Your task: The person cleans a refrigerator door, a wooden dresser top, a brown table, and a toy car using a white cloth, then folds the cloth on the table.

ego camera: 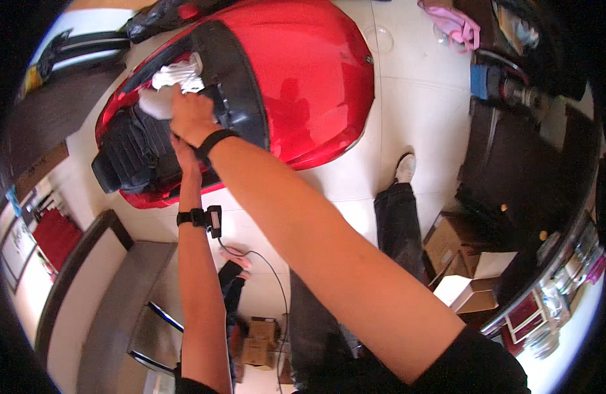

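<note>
A large red toy car [303,83] with a black ribbed seat [128,147] and a black dashboard area is before me. My right hand [194,115] is curled over its cabin, shut on a whitish soft-looking item [157,102], perhaps cloth; its exact kind is unclear. A bright white bundle [180,75] lies just beyond, near the windscreen part. My left hand [185,155] is beside the seat, just below my right hand, its fingertips partly hidden; whether it holds anything cannot be told. Both wrists wear black bands, the left with a cabled device [214,221].
A dark couch or table [514,143] stands at right, with an open cardboard box [470,280] beside it. A grey bench [120,285] is at lower left. Another person's feet [236,261] are near my left forearm. A pink cloth bag [450,22] lies at upper right.
</note>
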